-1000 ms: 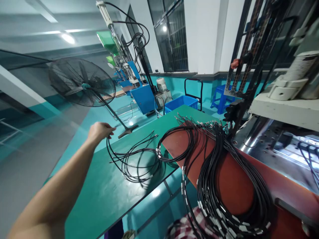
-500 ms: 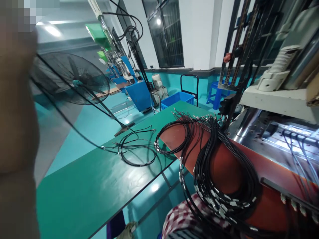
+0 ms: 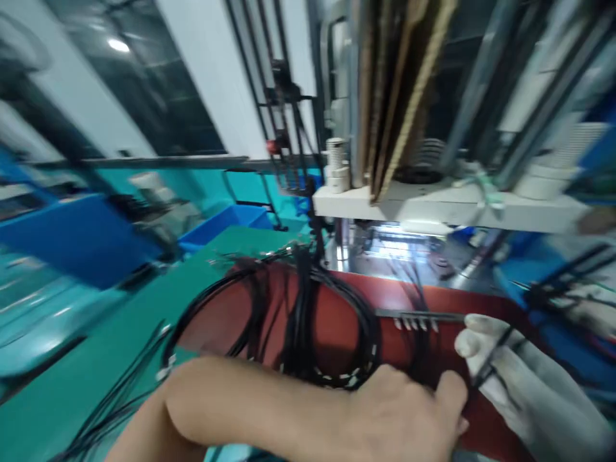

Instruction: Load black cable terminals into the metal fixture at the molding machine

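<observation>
My bare left hand (image 3: 409,414) reaches across the front of the red board (image 3: 447,295), its fingers curled; what they hold, if anything, is hidden. To its right, my right hand (image 3: 520,378) wears a white glove and pinches the right end of a narrow dark bar (image 3: 428,316). Several small pale metal ends line the bar's lower edge, with thin black cables nearby. A blurred black strip (image 3: 493,359) crosses the glove. Coiled black cables (image 3: 298,321) with silvery tags lie on the board, left of the bar and partly behind my left arm.
A machine with a white plate (image 3: 423,210) and a lit metal bed (image 3: 394,247) stands behind the board. More black cables (image 3: 120,391) lie on the green table (image 3: 192,289) at left. A blue crate (image 3: 226,224) is beyond. Blue containers stand at far right.
The view has swung right toward the machine. The left arm, raised at the left edge before, now lies across the board. The gloved right hand has come into view at the bar.
</observation>
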A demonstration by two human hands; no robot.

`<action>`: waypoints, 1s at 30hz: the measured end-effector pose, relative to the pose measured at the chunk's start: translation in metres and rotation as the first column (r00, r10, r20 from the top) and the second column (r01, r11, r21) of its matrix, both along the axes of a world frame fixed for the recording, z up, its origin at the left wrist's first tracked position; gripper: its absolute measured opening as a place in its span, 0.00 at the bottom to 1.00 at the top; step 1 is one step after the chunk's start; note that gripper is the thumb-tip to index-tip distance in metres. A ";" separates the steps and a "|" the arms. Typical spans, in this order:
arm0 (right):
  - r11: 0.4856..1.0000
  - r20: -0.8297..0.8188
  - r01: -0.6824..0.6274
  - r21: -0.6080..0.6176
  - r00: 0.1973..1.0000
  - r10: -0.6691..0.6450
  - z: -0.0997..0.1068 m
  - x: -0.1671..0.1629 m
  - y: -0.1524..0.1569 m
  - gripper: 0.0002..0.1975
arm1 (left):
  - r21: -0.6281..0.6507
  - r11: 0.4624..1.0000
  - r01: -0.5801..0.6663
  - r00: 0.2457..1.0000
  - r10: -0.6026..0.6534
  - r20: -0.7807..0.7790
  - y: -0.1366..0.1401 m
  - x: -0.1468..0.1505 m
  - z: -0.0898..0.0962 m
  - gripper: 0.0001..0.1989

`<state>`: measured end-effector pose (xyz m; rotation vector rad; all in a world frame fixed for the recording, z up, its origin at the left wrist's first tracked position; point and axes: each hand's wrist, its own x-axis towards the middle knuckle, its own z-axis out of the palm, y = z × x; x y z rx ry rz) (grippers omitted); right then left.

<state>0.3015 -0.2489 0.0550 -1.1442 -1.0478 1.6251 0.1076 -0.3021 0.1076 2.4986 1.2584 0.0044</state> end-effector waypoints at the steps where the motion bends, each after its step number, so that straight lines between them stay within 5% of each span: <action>1: 0.998 0.004 0.069 -0.011 0.998 -0.069 -0.001 0.004 -0.002 0.19 | -0.027 0.998 0.053 0.999 -0.053 -0.014 0.003 0.009 -0.017 0.17; 4: 0.971 -0.044 0.237 -0.026 0.970 -0.238 -0.006 0.009 -0.005 0.18 | -0.091 0.992 0.092 0.995 -0.095 -0.031 0.013 0.022 -0.049 0.14; 7: 0.942 -0.190 0.326 -0.085 0.922 -0.336 -0.017 0.007 0.000 0.17 | -0.112 0.988 0.111 0.994 -0.109 0.023 0.032 0.020 -0.061 0.14; 11: 0.918 -0.375 0.350 -0.185 0.838 -0.395 -0.042 0.008 0.017 0.18 | 0.017 1.000 -0.011 0.992 0.009 0.126 0.084 0.012 -0.070 0.19; 14: 0.913 -0.416 0.339 -0.225 0.814 -0.405 -0.057 0.010 0.028 0.16 | 0.160 0.984 -0.076 0.989 0.053 0.141 0.127 0.013 -0.080 0.13; 19: 0.878 -0.457 0.383 -0.287 0.751 -0.476 -0.057 0.010 0.035 0.17 | 0.106 0.994 -0.006 0.998 -0.001 0.065 0.156 0.024 -0.098 0.12; 26: 0.943 -0.545 0.101 -0.318 0.794 -0.269 -0.058 0.023 0.035 0.15 | -0.026 0.999 -0.032 0.951 0.039 0.306 0.155 0.020 -0.099 0.09; 30: 0.960 -0.693 -0.108 -0.259 0.712 -0.107 -0.060 0.027 0.041 0.13 | -0.204 0.979 0.005 0.864 0.099 0.494 0.159 0.012 -0.093 0.10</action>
